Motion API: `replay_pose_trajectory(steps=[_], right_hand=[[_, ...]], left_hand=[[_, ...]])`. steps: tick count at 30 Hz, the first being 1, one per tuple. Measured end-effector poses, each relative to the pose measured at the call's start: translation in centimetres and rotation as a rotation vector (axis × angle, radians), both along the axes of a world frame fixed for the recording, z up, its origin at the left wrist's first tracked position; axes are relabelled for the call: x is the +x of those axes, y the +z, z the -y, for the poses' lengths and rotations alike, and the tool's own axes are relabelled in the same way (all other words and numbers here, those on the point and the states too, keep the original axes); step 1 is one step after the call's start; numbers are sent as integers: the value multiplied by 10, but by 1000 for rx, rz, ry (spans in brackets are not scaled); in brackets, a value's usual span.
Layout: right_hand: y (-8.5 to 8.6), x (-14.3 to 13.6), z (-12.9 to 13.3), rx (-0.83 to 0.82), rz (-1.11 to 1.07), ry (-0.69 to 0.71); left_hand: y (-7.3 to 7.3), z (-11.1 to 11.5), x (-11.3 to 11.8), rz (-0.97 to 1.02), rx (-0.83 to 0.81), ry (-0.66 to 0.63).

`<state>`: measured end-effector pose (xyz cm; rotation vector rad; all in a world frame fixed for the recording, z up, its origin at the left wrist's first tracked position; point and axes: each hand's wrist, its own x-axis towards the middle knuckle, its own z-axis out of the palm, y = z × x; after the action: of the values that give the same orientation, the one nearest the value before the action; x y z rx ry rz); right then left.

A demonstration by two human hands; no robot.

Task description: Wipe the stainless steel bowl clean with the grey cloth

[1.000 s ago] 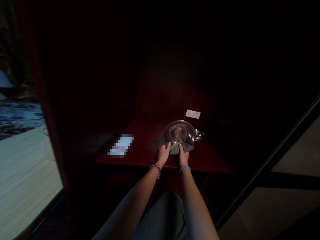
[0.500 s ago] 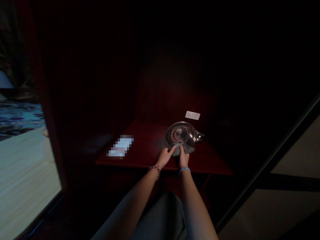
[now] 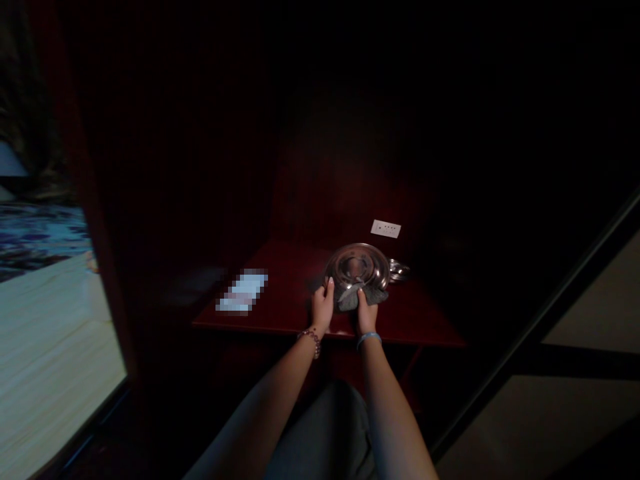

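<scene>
Dark red wood makes the walls around the counter (image 3: pixel 280 293), and on the back wall there is a white socket plate (image 3: pixel 385 229). Above the near part of the counter, one round metal lid (image 3: pixel 357 263) is held tilted, and its shiny side is seen. The left hand (image 3: pixel 323 305) is partly closed and holds the lid at its near left edge, with the thumb up. The right hand (image 3: pixel 368 313) is closed on a grey cloth (image 3: pixel 376 295) and presses it with the thumb to the near edge of the lid. Behind the lid, to the right, is other shiny metalware (image 3: pixel 399 270); what it is exactly, I cannot tell. On the left part of the counter lies a pale, blurred item (image 3: pixel 243 291).
</scene>
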<state>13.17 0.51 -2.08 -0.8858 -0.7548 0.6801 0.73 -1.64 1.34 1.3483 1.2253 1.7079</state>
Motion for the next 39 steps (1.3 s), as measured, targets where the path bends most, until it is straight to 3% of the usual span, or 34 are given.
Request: replay_pose_trajectory(steps=[8, 14, 20, 23, 28, 31, 34, 39], right_hand=[[-3, 4, -3, -13, -36, 5], [-2, 2, -2, -8, -10, 15], [1, -2, 1, 27, 12, 24], [2, -1, 3, 7, 3, 2], [4, 1, 5, -33, -31, -15], [3, 2, 3, -14, -29, 11], [1, 1, 1, 23, -14, 45], [2, -1, 3, 47, 29, 51]], left_hand=[[-7, -8, 8, -94, 19, -302], [-6, -7, 7, -118, -23, -186], [-1, -1, 1, 118, -20, 8], [0, 0, 1, 105, 6, -6], [-4, -3, 5, -71, 27, -229], [-9, -8, 8, -147, 31, -288], [-11, -12, 8, -124, 18, -268], [-9, -12, 4, 14, -15, -59]])
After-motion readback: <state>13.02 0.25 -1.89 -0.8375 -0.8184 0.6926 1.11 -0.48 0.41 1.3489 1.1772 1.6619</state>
